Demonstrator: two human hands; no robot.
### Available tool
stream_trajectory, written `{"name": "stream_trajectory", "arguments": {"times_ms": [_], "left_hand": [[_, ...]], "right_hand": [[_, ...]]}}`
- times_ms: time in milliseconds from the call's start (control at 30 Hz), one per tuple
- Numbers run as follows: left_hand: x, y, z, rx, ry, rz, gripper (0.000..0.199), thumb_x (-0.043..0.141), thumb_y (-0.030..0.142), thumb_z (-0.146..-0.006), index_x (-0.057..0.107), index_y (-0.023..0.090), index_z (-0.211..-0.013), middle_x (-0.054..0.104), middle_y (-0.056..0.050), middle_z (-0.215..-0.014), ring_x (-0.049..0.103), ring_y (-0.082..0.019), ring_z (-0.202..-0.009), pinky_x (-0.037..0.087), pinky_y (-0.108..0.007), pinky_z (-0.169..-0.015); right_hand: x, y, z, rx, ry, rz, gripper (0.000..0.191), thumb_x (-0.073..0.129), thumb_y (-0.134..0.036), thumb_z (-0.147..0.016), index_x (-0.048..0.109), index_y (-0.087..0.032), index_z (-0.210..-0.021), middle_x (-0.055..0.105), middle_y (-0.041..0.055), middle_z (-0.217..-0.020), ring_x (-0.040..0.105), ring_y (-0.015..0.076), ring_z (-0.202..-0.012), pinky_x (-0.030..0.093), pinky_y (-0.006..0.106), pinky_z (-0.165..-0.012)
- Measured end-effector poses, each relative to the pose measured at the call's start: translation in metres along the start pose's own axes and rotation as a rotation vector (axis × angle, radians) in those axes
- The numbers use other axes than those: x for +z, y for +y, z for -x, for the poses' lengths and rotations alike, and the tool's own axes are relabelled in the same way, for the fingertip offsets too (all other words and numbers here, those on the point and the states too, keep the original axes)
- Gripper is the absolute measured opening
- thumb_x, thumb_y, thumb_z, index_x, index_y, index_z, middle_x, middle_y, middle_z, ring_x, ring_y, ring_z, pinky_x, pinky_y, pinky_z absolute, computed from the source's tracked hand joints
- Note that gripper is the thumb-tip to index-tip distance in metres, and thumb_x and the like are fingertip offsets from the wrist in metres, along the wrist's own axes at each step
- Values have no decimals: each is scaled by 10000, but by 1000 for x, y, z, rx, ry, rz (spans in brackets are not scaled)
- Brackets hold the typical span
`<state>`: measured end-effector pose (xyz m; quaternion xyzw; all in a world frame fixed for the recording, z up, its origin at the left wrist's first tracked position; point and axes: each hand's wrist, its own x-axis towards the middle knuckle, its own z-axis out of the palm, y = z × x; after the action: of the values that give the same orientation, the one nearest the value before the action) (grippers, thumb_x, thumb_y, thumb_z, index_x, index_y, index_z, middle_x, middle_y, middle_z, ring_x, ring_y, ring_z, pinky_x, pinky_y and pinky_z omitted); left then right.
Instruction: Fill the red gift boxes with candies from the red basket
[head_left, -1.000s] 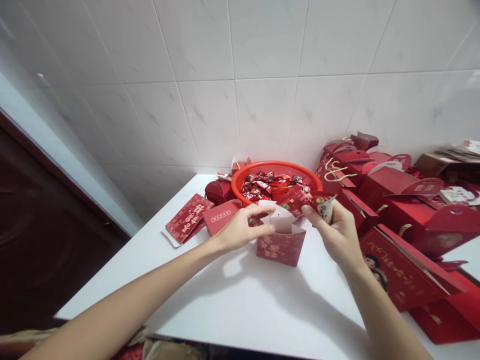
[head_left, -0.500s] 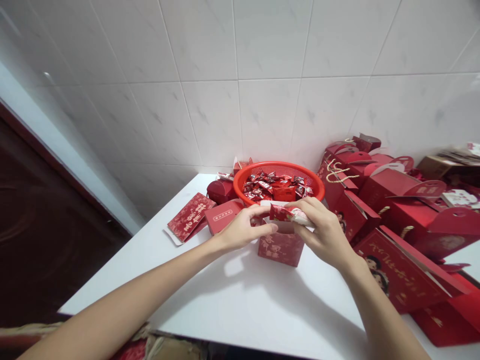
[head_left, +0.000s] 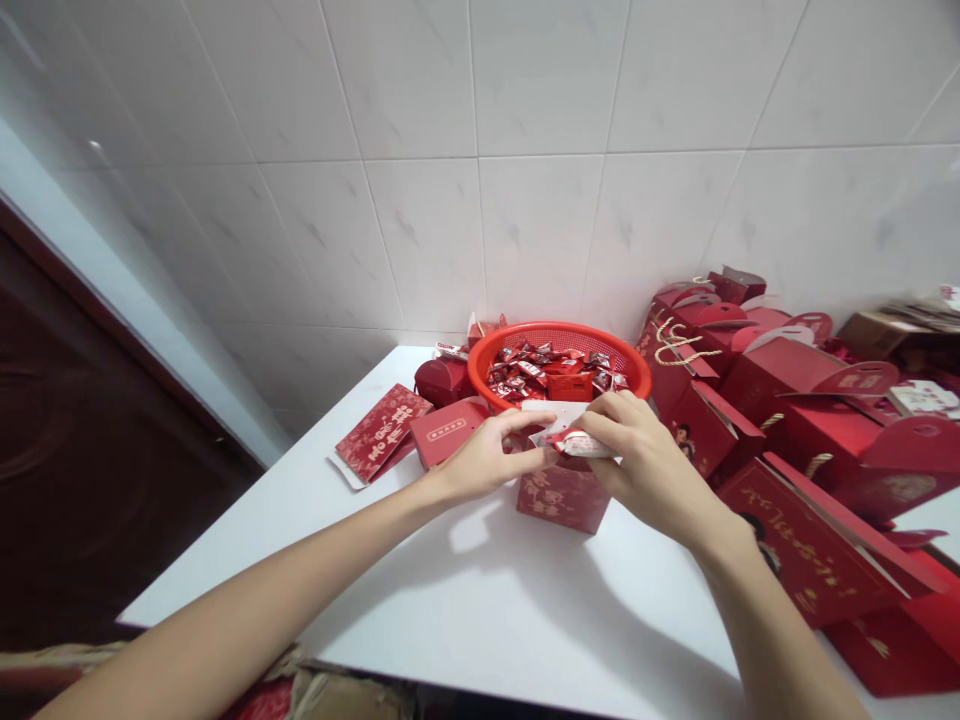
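Note:
A small red gift box [head_left: 562,500] with pale printing stands upright on the white table, its top open and a white inner flap [head_left: 551,410] raised at the back. At its left upper edge, my left hand [head_left: 484,460] grips the box between thumb and fingers. My right hand [head_left: 637,460] is closed on a red and white wrapped packet [head_left: 581,443], tilted right over the box's opening. The inside of the box is mostly hidden by the packet and my fingers.
An orange-red plastic basket [head_left: 637,370] of red-wrapped sweets [head_left: 525,372] stands behind the box. A flat printed carton [head_left: 382,430] and a red box [head_left: 442,432] lie to the left. Several red gift boxes with handles [head_left: 810,375] crowd the right, before a tiled wall [head_left: 540,230].
The packet in my right hand has moved down toward the box's opening and tipped flatter. My left hand stays at the box's left edge.

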<state>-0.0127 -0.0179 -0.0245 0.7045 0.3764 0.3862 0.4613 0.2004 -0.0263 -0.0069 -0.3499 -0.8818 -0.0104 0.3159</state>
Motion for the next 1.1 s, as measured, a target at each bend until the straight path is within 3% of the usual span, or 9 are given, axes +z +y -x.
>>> {"name": "stream_trajectory", "arguments": {"times_ms": [100, 200, 400, 533, 633, 767, 867, 967, 1100], "left_hand": [[1, 2, 0, 25, -24, 28, 479, 746, 373, -818, 673, 197, -1258, 666, -111, -1277, 617, -278, -1128, 504, -394, -943], [1, 3, 2, 25, -24, 17, 490, 734, 389, -835, 663, 202, -1281, 674, -104, -1269, 634, -264, -1081, 514, -369, -906], [0, -3, 3, -43, 43, -53, 508, 749, 401, -819, 661, 190, -1273, 657, -113, -1298, 628, -271, -1103, 500, -405, -944], [0, -3, 3, -36, 35, -41, 466, 711, 403, -850, 660, 197, -1265, 642, -110, -1326, 601, -280, -1178, 484, -417, -980], [1, -2, 3, -37, 29, -41, 458, 716, 401, -842, 663, 206, -1253, 636, -107, -1335, 609, -279, -1164, 495, -420, -964], [1, -1, 3, 6, 28, -30, 414, 710, 358, -847, 669, 235, -1240, 641, -89, -1327, 598, -273, -1186, 498, -411, -969], [1, 0, 3, 14, 14, -32, 403, 695, 352, -855, 675, 208, -1231, 680, -99, -1242, 637, -268, -1094, 520, -401, -922], [1, 0, 4, -1, -2, -38, 430, 686, 388, -863, 669, 183, -1240, 687, -108, -1218, 649, -269, -1055, 530, -397, -901], [0, -3, 4, 12, 23, -64, 449, 695, 441, -868, 665, 214, -1254, 651, -96, -1313, 613, -284, -1163, 512, -412, -967]], "right_hand": [[3, 0, -3, 1, -23, 11, 316, 470, -38, -879, 667, -207, -1059, 614, 85, -932, 539, 241, -854, 455, 402, -805], [4, -1, -4, 15, 54, -53, 405, 475, -51, -879, 635, -224, -1209, 650, 98, -1044, 589, 264, -953, 469, 418, -847], [0, -7, -4, 241, 293, -486, 186, 600, -231, -905, 625, -235, -1089, 685, 31, -944, 644, 192, -802, 504, 290, -709], [2, -3, -5, 389, 307, -958, 223, 622, -263, -834, 507, -248, -1025, 580, -45, -748, 519, 123, -584, 416, 222, -520], [4, -1, -6, 406, 324, -1148, 148, 598, -257, -815, 489, -232, -912, 546, -54, -738, 462, 92, -537, 377, 207, -493], [5, -5, -6, 387, 309, -1009, 153, 660, -318, -869, 611, -201, -956, 616, -11, -832, 582, 114, -653, 460, 226, -576], [7, -7, -5, 344, 287, -875, 201, 688, -345, -881, 645, -204, -1018, 677, 24, -923, 643, 153, -789, 502, 245, -660], [8, -5, -3, 326, 247, -726, 155, 713, -327, -861, 644, -208, -932, 683, 6, -844, 640, 152, -741, 480, 236, -630], [4, -1, 0, 266, 104, -524, 76, 653, -261, -868, 700, -202, -862, 683, 22, -841, 633, 156, -722, 459, 243, -620]]}}
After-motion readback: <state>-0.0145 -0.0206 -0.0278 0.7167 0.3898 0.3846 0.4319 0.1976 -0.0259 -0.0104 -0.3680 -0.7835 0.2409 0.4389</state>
